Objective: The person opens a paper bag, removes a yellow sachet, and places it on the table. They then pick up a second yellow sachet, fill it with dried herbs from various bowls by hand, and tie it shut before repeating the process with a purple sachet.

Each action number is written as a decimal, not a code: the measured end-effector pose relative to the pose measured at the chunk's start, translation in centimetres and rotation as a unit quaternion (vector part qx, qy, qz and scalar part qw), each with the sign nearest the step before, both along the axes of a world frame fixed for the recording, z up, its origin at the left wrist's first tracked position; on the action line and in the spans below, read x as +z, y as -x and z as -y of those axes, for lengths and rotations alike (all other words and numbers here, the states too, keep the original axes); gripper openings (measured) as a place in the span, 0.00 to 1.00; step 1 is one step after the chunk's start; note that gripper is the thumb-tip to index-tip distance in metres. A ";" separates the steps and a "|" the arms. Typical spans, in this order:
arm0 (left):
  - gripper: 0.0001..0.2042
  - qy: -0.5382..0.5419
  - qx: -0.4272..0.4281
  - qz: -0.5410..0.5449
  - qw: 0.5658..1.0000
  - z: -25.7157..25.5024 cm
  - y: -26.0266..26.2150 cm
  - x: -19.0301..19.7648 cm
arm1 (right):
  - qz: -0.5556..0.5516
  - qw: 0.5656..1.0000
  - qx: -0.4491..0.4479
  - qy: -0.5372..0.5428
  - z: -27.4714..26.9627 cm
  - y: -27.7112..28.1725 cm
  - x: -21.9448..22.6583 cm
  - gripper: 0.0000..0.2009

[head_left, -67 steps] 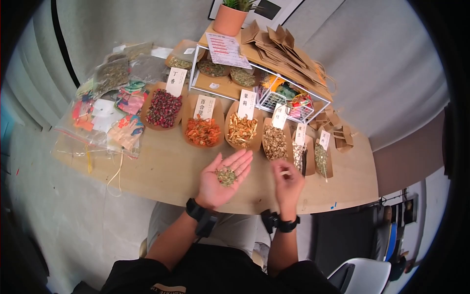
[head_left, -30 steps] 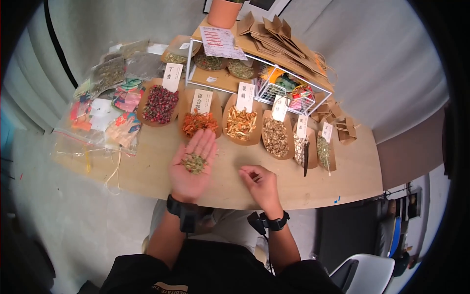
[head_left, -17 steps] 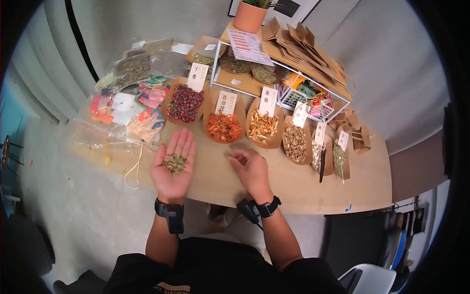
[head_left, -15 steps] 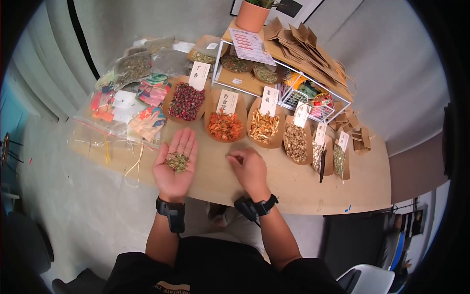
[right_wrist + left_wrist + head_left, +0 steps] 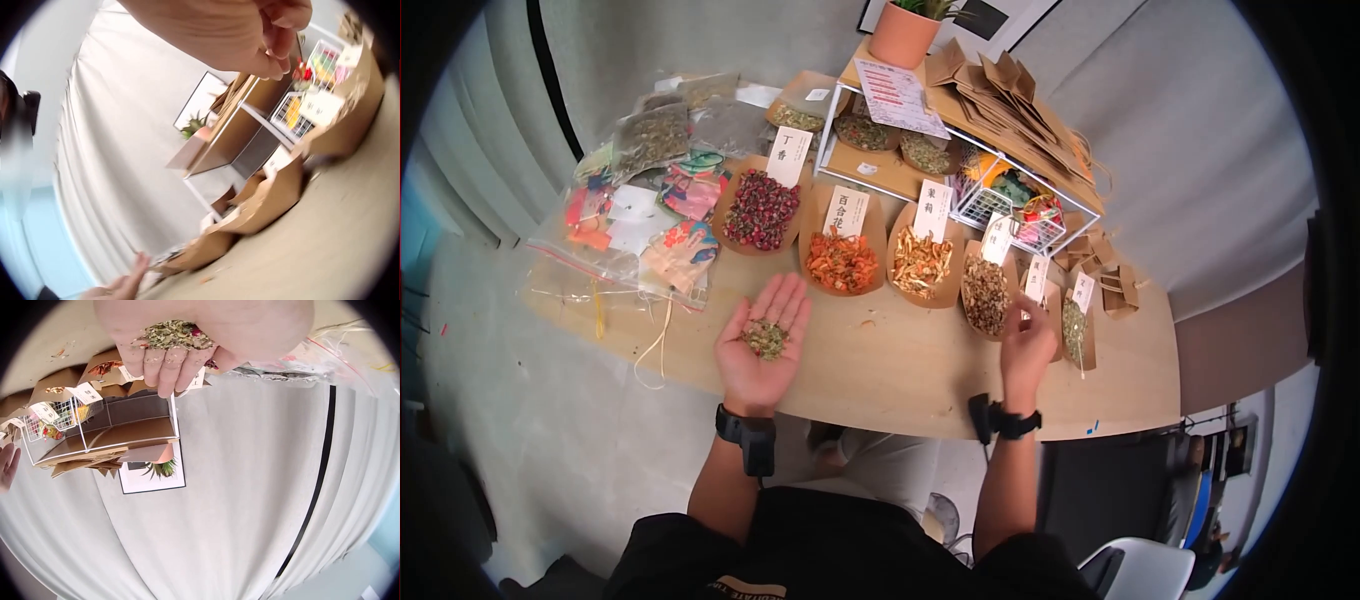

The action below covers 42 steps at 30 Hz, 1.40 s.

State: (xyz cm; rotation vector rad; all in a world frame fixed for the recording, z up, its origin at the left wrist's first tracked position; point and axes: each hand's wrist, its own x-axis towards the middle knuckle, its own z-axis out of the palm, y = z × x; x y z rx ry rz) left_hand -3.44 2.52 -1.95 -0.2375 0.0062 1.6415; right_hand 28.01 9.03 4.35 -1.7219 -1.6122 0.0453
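Observation:
My left hand [image 5: 752, 378] is palm up above the table's near side, fingers straight, bearing a small heap of dried green herbs [image 5: 765, 340]. Red bits show among the herbs [image 5: 178, 335] in the left wrist view. At the right, my right hand [image 5: 1026, 355] is over the near part of the fifth paper tray, whose contents it mostly hides. Beside it are a tray of brown pieces [image 5: 985, 292] and one of green herbs [image 5: 1074, 328]. In the right wrist view my right hand [image 5: 212, 28] has curled fingers, with nothing visible between them.
Trays of red buds [image 5: 762, 212], orange petals [image 5: 841, 263] and golden pieces [image 5: 921, 265] line the table [image 5: 880, 370]. Plastic bags [image 5: 650, 140] and printed pouches [image 5: 683, 258] lie left. Behind stands a shelf [image 5: 880, 177] with a wire basket [image 5: 985, 206], paper bags [image 5: 1010, 110] and potted plant [image 5: 898, 38].
My right hand has moved right, from the table in front of the orange and golden trays to the fifth tray. My left hand still bears the herbs, and the head view has shifted slightly.

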 end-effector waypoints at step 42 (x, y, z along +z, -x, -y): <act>0.30 -0.095 -0.186 -0.006 0.978 0.1 -7.5 1.7 | -0.063 0.938 0.315 0.129 6.6 11.7 4.0 0.03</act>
